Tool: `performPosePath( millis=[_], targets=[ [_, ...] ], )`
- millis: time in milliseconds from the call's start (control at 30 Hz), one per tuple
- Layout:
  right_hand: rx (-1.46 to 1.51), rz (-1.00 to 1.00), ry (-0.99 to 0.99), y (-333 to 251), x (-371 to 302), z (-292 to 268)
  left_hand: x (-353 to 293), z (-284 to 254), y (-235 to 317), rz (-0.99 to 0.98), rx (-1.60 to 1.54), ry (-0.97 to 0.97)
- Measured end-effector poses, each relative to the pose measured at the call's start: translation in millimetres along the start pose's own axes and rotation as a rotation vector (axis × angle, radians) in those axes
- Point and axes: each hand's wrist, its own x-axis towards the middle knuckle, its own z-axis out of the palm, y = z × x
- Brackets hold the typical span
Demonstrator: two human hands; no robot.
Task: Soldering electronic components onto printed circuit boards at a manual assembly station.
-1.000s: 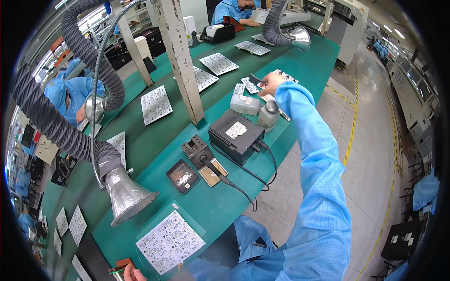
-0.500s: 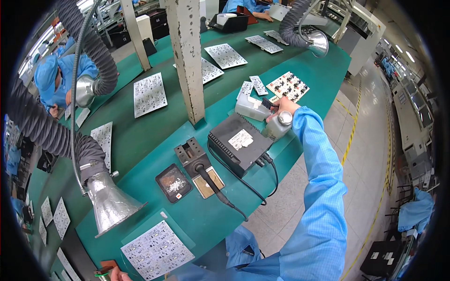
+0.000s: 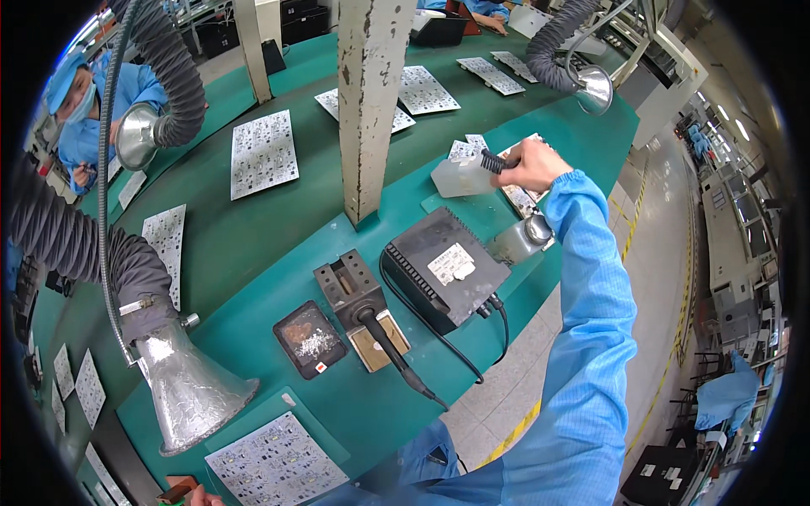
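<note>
My right hand [image 3: 537, 165] is closed round a black brush [image 3: 495, 162], its dark bristles pointing left over the rim of a translucent white plastic container [image 3: 460, 179]. Below that hand stands a clear bottle with a metal cap [image 3: 537, 228]. Partly under the hand lies a cream board with dark parts [image 3: 518, 201]. At the bottom edge, my left hand [image 3: 204, 497] is mostly cut off, so its grip is hidden. Beside it are a reddish-brown block [image 3: 179, 491] and a white circuit board panel [image 3: 277, 462].
A black soldering station [image 3: 443, 266], an iron in its stand [image 3: 380, 337] and a tray of solder scraps [image 3: 309, 339] occupy the mat. A metal post [image 3: 368, 110] rises mid-bench. A fume hood [image 3: 198, 384] hangs at left. A co-worker [image 3: 101, 110] sits across, beyond several board panels.
My right hand has lifted the brush up and slightly right, away from the bottle. My view has shifted a little; the left hand shows less at the bottom edge.
</note>
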Motion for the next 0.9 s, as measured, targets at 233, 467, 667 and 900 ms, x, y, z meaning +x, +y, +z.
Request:
performPosePath(
  millis=[233, 467, 667, 900],
  targets=[
    [-0.104, 0.11, 0.036, -23, 2, -17, 1, 1, 5, -0.069, -0.085, 0.009],
    [-0.008, 0.261, 0.211, 18, -31, -45, -6, 0, -14, -0.001, -0.147, 0.012],
    [-0.111, 0.322, 0.243, 48, -85, -55, -11, 2, -20, 0.071, -0.144, 0.047],
    [-0.121, 0.287, 0.125, 63, -132, -15, -16, 3, -27, 0.095, -0.156, 0.051]
  ],
)
